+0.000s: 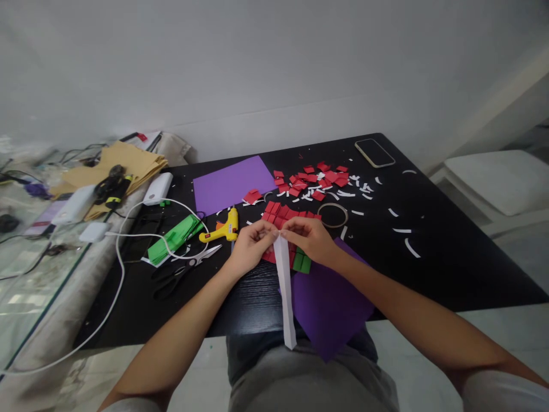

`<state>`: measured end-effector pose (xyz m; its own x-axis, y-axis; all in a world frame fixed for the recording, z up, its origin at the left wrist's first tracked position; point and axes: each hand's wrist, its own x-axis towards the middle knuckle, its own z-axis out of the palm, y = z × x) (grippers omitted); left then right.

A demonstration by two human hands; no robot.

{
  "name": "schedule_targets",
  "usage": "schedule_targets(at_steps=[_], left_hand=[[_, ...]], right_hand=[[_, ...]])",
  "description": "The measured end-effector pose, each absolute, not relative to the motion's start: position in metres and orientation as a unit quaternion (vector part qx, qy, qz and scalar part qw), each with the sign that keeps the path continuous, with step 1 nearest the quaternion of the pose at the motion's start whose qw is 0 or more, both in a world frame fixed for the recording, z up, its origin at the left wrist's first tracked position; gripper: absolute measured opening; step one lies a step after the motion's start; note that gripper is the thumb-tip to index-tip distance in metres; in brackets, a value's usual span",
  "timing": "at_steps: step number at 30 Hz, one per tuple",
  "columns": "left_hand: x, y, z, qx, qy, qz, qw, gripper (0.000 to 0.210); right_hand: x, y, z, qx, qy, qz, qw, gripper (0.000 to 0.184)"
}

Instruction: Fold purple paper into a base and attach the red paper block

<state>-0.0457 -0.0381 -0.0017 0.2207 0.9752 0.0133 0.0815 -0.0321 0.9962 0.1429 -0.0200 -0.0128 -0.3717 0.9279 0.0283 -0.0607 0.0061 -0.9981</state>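
Note:
Both my left hand (254, 243) and my right hand (309, 237) pinch the top end of a long folded white paper strip (283, 292), their fingertips almost meeting. The strip hangs down past the table's front edge. Behind and under the hands lie joined red paper squares (274, 213), partly hidden by my fingers. Green paper squares (302, 262) sit at their lower right. A purple sheet (330, 303) lies below my right wrist and juts over the edge. To the left of my left hand is a yellow hot glue gun (223, 227), with black-handled scissors (186, 269) nearby.
Loose red squares (319, 180) and white scraps (402, 231) are scattered over the black table (446, 257). A tape ring (333, 215), a phone (374, 153) and another purple sheet (234, 183) lie behind. On the left are green strips (174, 237) and a white cable (122, 269).

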Motion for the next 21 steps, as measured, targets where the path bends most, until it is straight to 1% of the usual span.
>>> schedule_targets(at_steps=[12, 21], left_hand=[[-0.0439, -0.0371, -0.0024, 0.558, 0.459, 0.451, 0.524, 0.047], [-0.0430, -0.0377, -0.0063, 0.538, 0.458, 0.479, 0.521, 0.044]], right_hand=[[0.1410, -0.0215, -0.0147, -0.384, -0.576, 0.568, 0.447, 0.034], [0.1412, -0.0216, -0.0200, -0.399, -0.604, 0.499, 0.477, 0.029]])
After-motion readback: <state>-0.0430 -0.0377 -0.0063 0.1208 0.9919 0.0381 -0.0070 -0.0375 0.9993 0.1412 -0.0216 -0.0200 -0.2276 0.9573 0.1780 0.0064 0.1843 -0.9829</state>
